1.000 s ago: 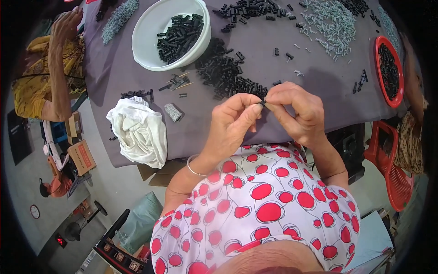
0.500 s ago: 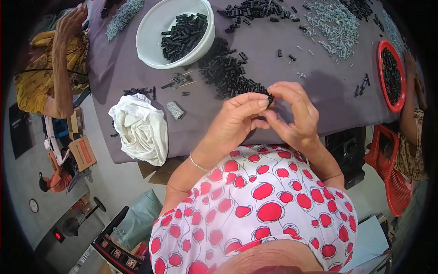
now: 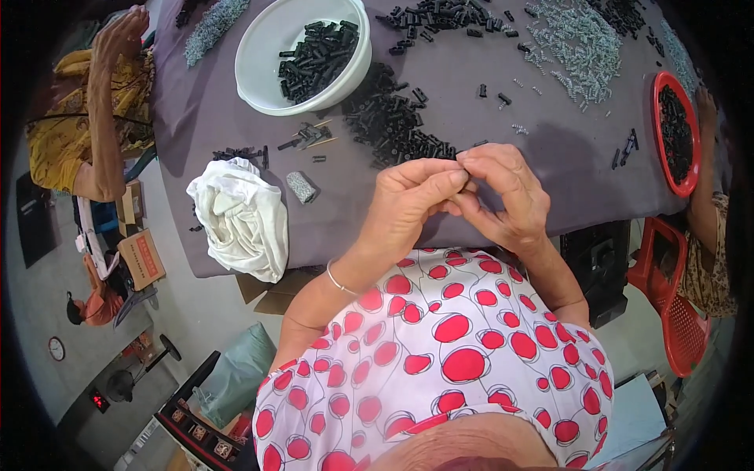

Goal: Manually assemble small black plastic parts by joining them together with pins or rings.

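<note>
My left hand (image 3: 412, 196) and my right hand (image 3: 506, 192) meet fingertip to fingertip over the near edge of the table. Both are closed in a pinch on one small black plastic part (image 3: 469, 185), mostly hidden by the fingers. Just beyond them spreads a heap of short black tubular parts (image 3: 389, 122). More of these parts lie in a white plastic bowl (image 3: 250, 67) farther back. A pile of small silvery springs (image 3: 577, 51) rests at the far right.
On the left lie a crumpled white cloth (image 3: 239, 224), a small grey speckled block (image 3: 300, 188) and thin sticks (image 3: 320, 142). A red tray (image 3: 691, 177) of black parts stands at the right edge. Other people's arms (image 3: 102, 118) reach the table at both sides.
My fingertips have drawn closer together, and the right fingers have curled in. The black part, plainer before, is now mostly covered.
</note>
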Available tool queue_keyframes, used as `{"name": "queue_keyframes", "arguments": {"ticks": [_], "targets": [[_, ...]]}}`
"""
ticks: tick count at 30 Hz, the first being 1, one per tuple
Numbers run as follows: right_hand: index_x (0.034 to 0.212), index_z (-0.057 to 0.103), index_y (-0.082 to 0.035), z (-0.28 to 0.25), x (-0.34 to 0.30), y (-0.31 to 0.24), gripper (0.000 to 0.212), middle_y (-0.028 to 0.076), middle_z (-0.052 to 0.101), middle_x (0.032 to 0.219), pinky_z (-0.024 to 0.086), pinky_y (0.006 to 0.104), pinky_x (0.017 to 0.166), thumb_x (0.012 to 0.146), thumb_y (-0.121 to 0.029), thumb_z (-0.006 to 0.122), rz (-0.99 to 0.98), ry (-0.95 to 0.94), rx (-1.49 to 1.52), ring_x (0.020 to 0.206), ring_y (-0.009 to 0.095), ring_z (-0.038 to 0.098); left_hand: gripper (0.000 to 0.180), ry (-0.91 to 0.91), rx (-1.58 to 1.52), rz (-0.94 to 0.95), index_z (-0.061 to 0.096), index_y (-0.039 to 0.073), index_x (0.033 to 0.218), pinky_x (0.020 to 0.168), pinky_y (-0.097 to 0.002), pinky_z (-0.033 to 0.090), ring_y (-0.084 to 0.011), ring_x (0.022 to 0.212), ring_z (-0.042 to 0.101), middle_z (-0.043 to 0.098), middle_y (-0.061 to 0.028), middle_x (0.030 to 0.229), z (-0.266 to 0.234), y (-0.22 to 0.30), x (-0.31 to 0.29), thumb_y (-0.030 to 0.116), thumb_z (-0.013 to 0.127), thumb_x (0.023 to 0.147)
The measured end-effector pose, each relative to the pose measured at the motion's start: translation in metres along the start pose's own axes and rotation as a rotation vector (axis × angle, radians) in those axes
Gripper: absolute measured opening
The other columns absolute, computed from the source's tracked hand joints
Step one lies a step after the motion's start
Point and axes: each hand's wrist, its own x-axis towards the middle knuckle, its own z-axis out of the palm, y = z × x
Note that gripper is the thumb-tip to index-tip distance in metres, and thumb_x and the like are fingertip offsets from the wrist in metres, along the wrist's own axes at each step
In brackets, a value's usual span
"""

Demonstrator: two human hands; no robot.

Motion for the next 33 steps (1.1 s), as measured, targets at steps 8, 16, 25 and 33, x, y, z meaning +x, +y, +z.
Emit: {"name": "queue_keyframes", "arguments": {"ticks": [8, 16, 25, 33], "targets": [[0.105, 0.058, 0.002, 0.01, 0.004, -0.001, 0.051, 0.013, 0.061, 0.091, 0.052, 0.0336, 0.064, 0.058, 0.003, 0.078, -0.056, 0.083, -0.105, 0.078, 0.028, 0.062, 0.011, 0.064, -0.015, 0.058, 0.068, -0.003, 0.092, 0.069, -0.0235, 0.05, -0.0115, 0.073, 0.062, 0.068, -0.0082, 0.083, 0.001, 0.003, 0.003, 0.005, 0.063, 0.087], [0.098, 0.059, 0.001, 0.006, 0.011, -0.007, 0.041, 0.008, 0.058, 0.077, 0.049, 0.0315, 0.054, 0.062, -0.01, 0.075, 0.026, -0.157, -0.383, 0.064, 0.023, 0.059, 0.009, 0.11, 0.02, 0.104, 0.067, -0.005, 0.088, 0.068, -0.0239, 0.05, -0.0119, 0.073, 0.062, 0.067, -0.0081, 0.082, -0.003, 0.003, 0.009, 0.003, 0.063, 0.085], [0.087, 0.059, -0.001, 0.008, 0.011, -0.002, 0.032, 0.004, 0.048, 0.064, 0.044, 0.0311, 0.047, 0.058, -0.009, 0.072, -0.05, -0.116, -0.4, 0.053, 0.021, 0.052, 0.015, 0.073, 0.114, 0.036, 0.066, -0.004, 0.09, 0.067, -0.0242, 0.051, -0.0111, 0.073, 0.062, 0.066, -0.0074, 0.08, -0.005, 0.006, 0.009, 0.01, 0.061, 0.087], [0.071, 0.055, -0.005, 0.004, 0.012, 0.004, 0.024, 0.004, 0.043, 0.06, 0.04, 0.0312, 0.044, 0.055, -0.011, 0.071, -0.085, -0.077, -0.382, 0.049, 0.02, 0.047, 0.027, 0.012, 0.049, -0.044, 0.062, -0.004, 0.098, 0.068, -0.0265, 0.052, -0.0143, 0.074, 0.064, 0.065, -0.0085, 0.083, -0.013, 0.007, 0.006, 0.02, 0.053, 0.092]]}}
